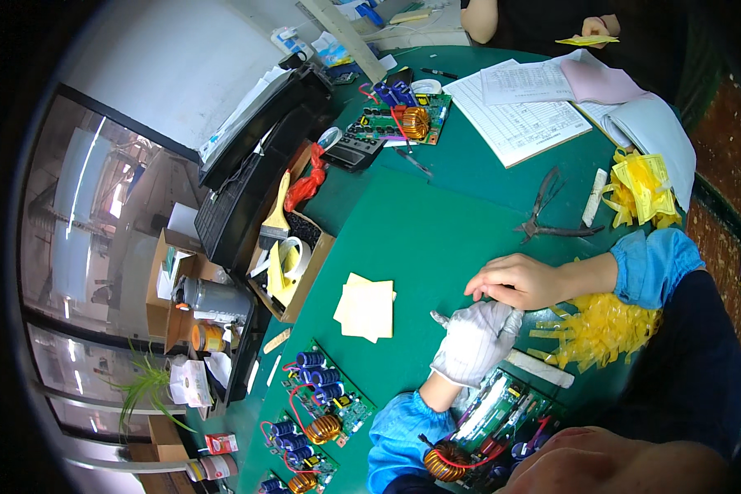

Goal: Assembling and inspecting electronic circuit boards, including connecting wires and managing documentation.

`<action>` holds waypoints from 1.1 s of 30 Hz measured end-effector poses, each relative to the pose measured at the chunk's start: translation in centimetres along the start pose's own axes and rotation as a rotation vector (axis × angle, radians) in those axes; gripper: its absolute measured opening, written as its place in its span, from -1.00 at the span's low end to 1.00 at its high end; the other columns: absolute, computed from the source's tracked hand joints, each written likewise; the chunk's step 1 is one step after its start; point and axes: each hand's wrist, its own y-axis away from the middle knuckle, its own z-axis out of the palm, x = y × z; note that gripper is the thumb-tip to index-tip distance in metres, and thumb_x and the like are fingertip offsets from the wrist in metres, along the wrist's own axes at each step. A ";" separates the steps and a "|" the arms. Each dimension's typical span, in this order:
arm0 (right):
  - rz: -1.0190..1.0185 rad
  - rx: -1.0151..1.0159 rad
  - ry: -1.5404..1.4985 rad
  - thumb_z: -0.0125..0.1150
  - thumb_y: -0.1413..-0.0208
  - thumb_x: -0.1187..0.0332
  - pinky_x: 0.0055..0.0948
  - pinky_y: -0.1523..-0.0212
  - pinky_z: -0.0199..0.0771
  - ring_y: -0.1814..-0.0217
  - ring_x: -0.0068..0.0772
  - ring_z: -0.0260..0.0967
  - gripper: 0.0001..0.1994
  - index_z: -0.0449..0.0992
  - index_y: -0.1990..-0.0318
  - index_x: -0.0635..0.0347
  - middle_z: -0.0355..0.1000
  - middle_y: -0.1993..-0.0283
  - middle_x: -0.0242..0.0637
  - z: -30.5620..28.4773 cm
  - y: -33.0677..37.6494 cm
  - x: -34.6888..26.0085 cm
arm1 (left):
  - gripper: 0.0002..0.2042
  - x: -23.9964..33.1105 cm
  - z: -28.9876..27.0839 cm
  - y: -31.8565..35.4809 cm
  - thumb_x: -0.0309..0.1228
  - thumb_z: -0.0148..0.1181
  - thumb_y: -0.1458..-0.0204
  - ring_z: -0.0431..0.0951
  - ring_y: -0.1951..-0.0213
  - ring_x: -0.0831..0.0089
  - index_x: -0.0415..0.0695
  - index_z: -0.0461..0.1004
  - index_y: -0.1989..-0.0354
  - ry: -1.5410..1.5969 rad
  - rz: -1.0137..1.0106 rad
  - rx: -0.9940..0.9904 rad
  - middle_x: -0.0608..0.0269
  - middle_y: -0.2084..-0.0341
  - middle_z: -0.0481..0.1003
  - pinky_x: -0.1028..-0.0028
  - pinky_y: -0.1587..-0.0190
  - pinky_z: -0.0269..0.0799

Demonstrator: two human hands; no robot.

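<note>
My left hand [473, 342] wears a white glove and rests on the green mat [420, 239], fingers curled. A small pale piece [440, 317] sticks out from its fingertips. My bare right hand [519, 281] lies just above it, fingers bent, tips touching the glove's knuckles; whether it holds anything is hidden. Both arms have blue sleeves. A circuit board [502, 412] with a copper coil [446, 461] lies under my left wrist. A stack of pale yellow squares [366, 309] sits left of my hands.
A heap of yellow strips [603, 329] lies under my right forearm, pliers [543, 212] beyond it. Other boards [331, 399] [403, 119], a cardboard box of tools [292, 255], printed sheets [527, 107] and yellow bags [644, 188] ring the mat. Another person's hands [597, 25] are at the far edge.
</note>
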 end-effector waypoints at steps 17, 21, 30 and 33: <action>0.092 -0.062 -0.064 0.02 -0.20 0.49 -0.34 0.29 0.49 0.31 -0.29 0.52 -0.82 0.54 0.12 0.26 0.56 0.30 -0.21 -0.2 -0.4 0.2 | -0.85 0.1 -0.4 -0.3 -0.39 0.26 -0.05 0.49 0.55 0.02 -0.16 0.45 0.47 0.056 0.009 0.007 0.03 0.63 0.44 0.15 0.49 0.38; 0.082 -0.064 -0.040 0.02 -0.20 0.48 -0.34 0.29 0.49 0.30 -0.30 0.52 -0.82 0.54 0.13 0.26 0.56 0.30 -0.21 -0.2 -0.4 0.2 | -0.85 0.1 -0.3 -0.2 -0.39 0.26 -0.05 0.49 0.54 0.02 -0.15 0.46 0.47 0.063 -0.006 0.002 0.03 0.62 0.45 0.15 0.48 0.38; 0.108 -0.068 -0.045 0.04 -0.21 0.48 -0.36 0.25 0.50 0.28 -0.31 0.52 -0.82 0.55 0.13 0.26 0.56 0.30 -0.23 -0.3 -0.3 0.3 | -0.88 0.0 -0.2 -0.3 -0.39 0.26 -0.05 0.50 0.53 0.02 -0.16 0.49 0.42 0.065 0.007 0.003 0.02 0.60 0.47 0.15 0.47 0.39; 0.130 -0.093 -0.044 0.05 -0.21 0.49 -0.36 0.22 0.50 0.24 -0.31 0.51 -0.82 0.55 0.10 0.25 0.56 0.29 -0.25 -0.4 -0.4 0.1 | -0.88 -0.2 0.1 -0.1 -0.39 0.26 -0.06 0.50 0.53 0.02 -0.16 0.49 0.42 0.042 -0.006 0.001 0.03 0.60 0.47 0.15 0.47 0.39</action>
